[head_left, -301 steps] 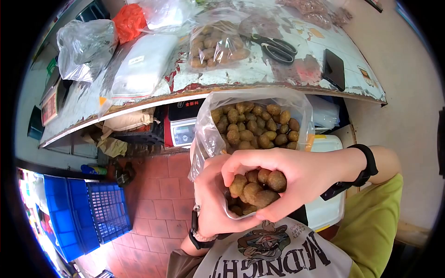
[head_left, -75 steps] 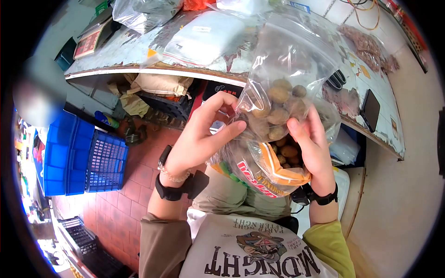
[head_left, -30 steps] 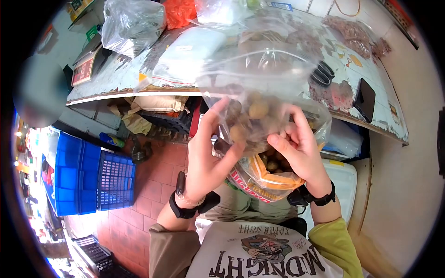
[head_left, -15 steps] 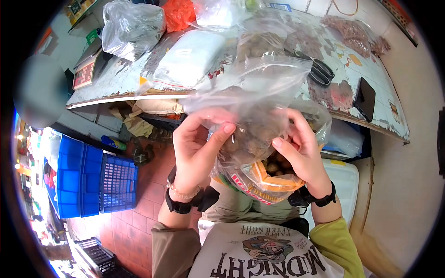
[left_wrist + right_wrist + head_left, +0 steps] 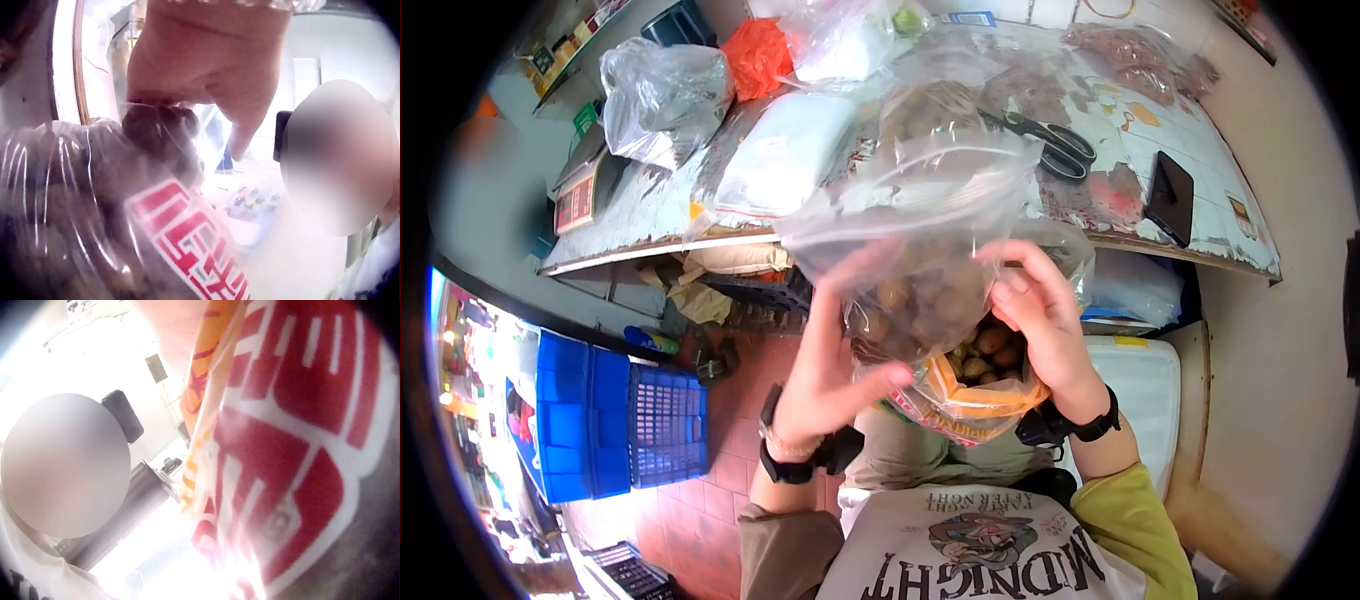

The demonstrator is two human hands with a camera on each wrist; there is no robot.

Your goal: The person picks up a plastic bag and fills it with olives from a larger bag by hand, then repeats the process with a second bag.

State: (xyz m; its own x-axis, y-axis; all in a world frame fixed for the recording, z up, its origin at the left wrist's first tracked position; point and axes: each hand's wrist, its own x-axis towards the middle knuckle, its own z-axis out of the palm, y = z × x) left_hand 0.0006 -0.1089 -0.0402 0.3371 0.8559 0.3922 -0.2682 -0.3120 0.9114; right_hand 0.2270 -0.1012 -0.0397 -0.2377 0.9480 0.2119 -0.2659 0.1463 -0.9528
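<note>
A clear zip bag [image 5: 920, 215] with several brown round fruits inside is held up over the lap. Behind its left side lie the left hand's blurred fingers, and that hand [image 5: 815, 370] has its thumb spread away; it also shows in the left wrist view [image 5: 212, 56] beside the plastic. With bent fingers and thumb the right hand [image 5: 1045, 325] pinches the zip bag's right side. Just below stands a larger printed bag [image 5: 985, 400] with an orange rim and more brown fruits [image 5: 990, 355]. Its red print [image 5: 300, 381] fills much of the right wrist view.
On the worn table [image 5: 1090, 215] are a filled fruit bag [image 5: 925, 110], black scissors [image 5: 1060, 155], a phone [image 5: 1169, 198], a stack of clear bags [image 5: 785, 150] and a grey plastic bag [image 5: 665, 100]. Blue crates [image 5: 585, 420] stand on the left floor; a white lidded box [image 5: 1135, 400] is at right.
Earlier, both hands cupped fruits at the large bag's mouth; then the zip bag with fruits was between them. Since half a second ago the left thumb has moved down, away from its fingers.
</note>
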